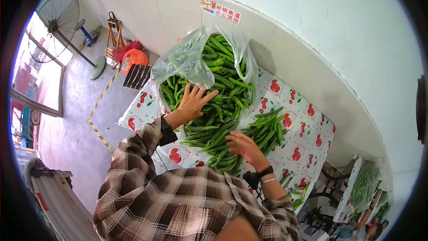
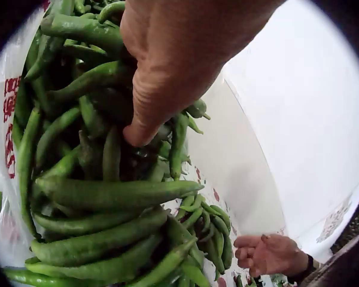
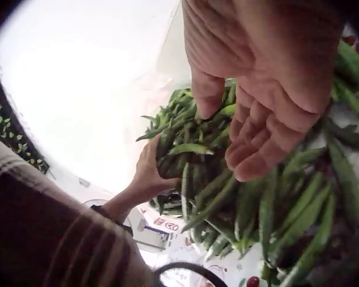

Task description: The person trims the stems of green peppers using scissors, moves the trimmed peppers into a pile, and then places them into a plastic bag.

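On peppers [image 1: 232, 82], left hand [image 1: 192, 104], wall sign [image 1: 221, 10] 砂锅高温小心烫伤

Brown plaid shirt [image 1: 151, 192], 2 black wristbands [image 1: 167, 133] and 1 pale bracelet [image 1: 269, 180].

Wall sign [image 1: 221, 10] reading "砂锅高温 小心烫伤" in red, plastic bag [image 1: 178, 58] with red lettering [image 2: 11, 122], illegible

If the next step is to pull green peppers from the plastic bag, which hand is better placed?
Probably the left hand: it touches green peppers at the mouth of the plastic bag, fingers spread. The right hand is farther from the bag, near the small pepper pile.
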Demonstrator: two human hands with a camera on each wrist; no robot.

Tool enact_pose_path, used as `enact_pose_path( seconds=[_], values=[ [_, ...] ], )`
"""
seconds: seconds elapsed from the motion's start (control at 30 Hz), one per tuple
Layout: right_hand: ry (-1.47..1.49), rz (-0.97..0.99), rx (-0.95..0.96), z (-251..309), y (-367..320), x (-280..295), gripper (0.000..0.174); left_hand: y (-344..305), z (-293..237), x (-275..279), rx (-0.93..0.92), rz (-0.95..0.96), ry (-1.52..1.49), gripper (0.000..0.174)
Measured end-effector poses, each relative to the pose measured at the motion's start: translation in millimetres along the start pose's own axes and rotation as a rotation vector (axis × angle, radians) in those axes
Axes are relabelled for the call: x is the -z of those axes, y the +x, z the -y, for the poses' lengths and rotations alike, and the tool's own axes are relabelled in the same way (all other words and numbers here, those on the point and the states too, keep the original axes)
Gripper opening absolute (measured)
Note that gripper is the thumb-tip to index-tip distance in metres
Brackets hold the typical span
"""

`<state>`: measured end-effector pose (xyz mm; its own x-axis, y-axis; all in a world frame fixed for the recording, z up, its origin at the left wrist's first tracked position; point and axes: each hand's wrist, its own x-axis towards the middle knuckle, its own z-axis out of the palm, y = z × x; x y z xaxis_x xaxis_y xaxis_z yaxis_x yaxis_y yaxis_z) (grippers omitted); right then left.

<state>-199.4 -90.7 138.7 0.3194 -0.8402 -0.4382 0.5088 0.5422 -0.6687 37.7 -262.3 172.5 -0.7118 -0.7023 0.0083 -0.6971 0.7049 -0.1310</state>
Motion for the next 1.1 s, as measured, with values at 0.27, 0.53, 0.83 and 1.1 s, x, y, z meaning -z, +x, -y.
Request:
enact_pose_path(
  seconds=[0.27,0.53,0.83,1.1],
  values=[
    [0.120,0.065,-0.033,16,100,-27,0.074,-17,11,0,0.065,-0.189,-0.141,0.110],
    [0.237,0.085,0.128,28,139,-59,0.040,-3,27,-4,0.087,-0.277,-0.258,0.108],
    [0.148,0.043,0.226,89,179,-68,0.053,66,71,9,0.022,-0.406,-0.239,0.099],
    [0.077,0.007,0.312,147,233,-55,0.062,118,91,6,0.061,-0.504,-0.151,0.085]
  ],
)
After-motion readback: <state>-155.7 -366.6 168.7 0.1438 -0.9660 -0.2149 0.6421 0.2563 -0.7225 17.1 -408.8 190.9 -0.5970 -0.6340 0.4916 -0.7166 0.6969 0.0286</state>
